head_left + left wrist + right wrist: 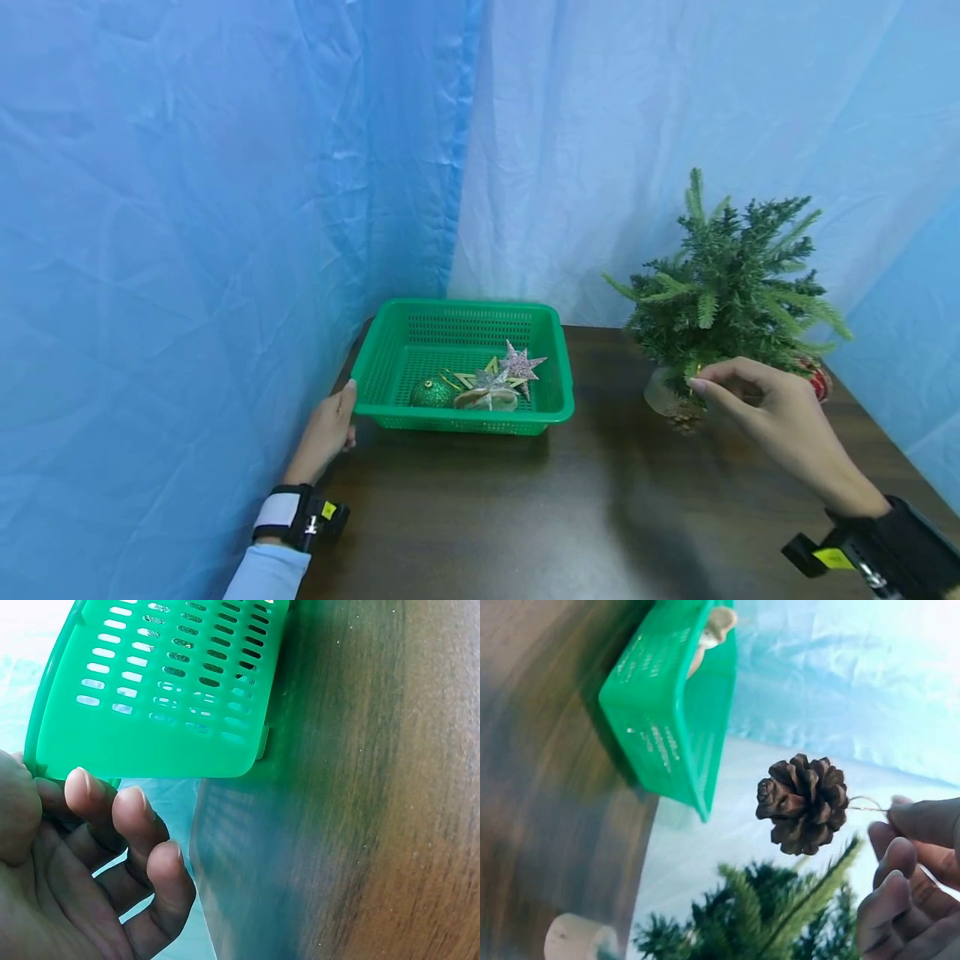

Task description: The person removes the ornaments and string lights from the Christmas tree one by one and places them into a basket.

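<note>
My right hand [772, 417] pinches the thin string loop of a brown pine cone [804, 804], which dangles below the fingertips in front of a small artificial Christmas tree [731, 292]. In the head view the pine cone overlaps the tree's pale round base [660, 392]. At the left, my left hand [324, 429] grips the near left corner of a green plastic basket [465, 422], thumb on the rim and fingers curled beneath it. Inside the basket lie a green glitter ball [432, 393], a pinkish glitter star [519, 364] and other star-shaped and pale ornaments [487, 398].
The basket stands on a dark wooden table [480, 508] near its back edge. A red ornament [819, 379] shows low at the tree's right side. Blue cloth [187, 250] hangs along the left, with paler cloth [570, 167] behind.
</note>
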The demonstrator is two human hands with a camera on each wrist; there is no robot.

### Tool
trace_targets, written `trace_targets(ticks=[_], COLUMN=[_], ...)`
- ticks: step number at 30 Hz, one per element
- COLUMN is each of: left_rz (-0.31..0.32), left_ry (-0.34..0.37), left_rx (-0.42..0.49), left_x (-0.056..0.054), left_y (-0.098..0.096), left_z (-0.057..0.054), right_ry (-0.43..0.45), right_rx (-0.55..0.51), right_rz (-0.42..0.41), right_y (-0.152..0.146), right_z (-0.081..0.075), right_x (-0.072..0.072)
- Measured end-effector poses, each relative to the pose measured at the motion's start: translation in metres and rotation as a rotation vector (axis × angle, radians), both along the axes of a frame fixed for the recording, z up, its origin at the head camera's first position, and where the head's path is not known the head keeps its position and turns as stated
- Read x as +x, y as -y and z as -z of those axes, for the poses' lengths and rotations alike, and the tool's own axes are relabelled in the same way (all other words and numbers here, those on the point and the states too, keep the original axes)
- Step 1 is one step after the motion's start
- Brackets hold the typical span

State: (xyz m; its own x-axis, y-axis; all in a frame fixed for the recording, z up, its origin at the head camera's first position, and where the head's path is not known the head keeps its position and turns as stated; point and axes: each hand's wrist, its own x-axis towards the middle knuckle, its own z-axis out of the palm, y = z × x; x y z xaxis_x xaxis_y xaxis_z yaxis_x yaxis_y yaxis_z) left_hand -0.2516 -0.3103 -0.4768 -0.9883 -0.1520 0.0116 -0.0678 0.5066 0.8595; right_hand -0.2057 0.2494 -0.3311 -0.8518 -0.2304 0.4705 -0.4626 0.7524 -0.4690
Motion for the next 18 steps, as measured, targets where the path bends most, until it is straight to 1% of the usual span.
trace_targets(ticks=[8, 18], left_rz=[0.006, 0.003], left_ry=[-0.012, -0.012], left_rx=[-0.007, 0.003], left_x=[0.002, 0.004], left_y=[0.0, -0.001], left_z=[-0.002, -0.004], right_ry=[-0.035, -0.035], right_rx=[-0.014, -0.036], right_rz=[-0.061, -0.14], right_y=[0.024, 0.05], right_z=[-0.008, -0.015], right_x=[-0.008, -0.02])
